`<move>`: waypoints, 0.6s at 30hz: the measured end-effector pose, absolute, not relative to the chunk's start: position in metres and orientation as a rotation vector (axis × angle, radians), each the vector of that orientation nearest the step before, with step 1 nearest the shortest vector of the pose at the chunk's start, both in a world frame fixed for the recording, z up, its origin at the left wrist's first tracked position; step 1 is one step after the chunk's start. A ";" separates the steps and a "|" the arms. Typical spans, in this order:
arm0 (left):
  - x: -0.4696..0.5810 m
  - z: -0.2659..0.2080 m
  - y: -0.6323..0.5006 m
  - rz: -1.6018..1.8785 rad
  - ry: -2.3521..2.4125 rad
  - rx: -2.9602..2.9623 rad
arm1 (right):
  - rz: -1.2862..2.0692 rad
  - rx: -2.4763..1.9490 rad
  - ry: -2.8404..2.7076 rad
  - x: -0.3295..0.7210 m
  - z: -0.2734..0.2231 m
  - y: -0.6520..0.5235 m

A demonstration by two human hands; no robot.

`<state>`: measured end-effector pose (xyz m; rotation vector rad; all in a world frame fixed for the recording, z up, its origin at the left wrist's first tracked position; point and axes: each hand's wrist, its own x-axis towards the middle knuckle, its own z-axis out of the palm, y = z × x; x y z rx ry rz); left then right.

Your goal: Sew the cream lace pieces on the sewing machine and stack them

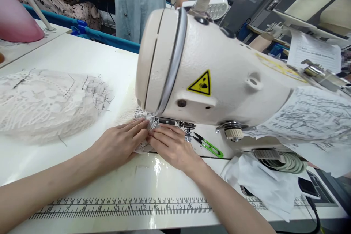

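A white sewing machine (167, 62) fills the middle of the view, its head leaning over a piece of white lace fabric (142, 113). My left hand (120, 139) holds the lace on the left of the needle area, fingers together and fingertips pressed down. Close against it, my right hand (172, 146) keeps its fingers together on the same lace, just in front of the presser area. The machine head and my fingers hide the needle tip and most of the lace. Green thread snips (210, 146) lie right of my right hand.
A pile of white lace pieces (52, 106) with dark loose threads lies left. A ruler tape (123, 207) runs along the front edge. White cloth (263, 182) and a dark device (308, 186) are at right. Other people (139, 3) are beyond the table.
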<state>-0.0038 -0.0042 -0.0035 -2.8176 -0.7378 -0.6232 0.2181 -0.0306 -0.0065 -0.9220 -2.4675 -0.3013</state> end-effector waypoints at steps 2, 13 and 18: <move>-0.002 -0.003 -0.004 -0.623 -0.760 -2.815 | -0.312 -0.915 -2.455 0.218 -0.005 -0.030; 0.000 -0.004 -0.005 -0.581 -0.831 -2.807 | -0.289 -0.924 -2.517 0.227 -0.001 -0.027; -0.001 -0.007 -0.005 -0.573 -0.771 -2.745 | -0.307 -0.930 -2.496 0.230 0.001 -0.024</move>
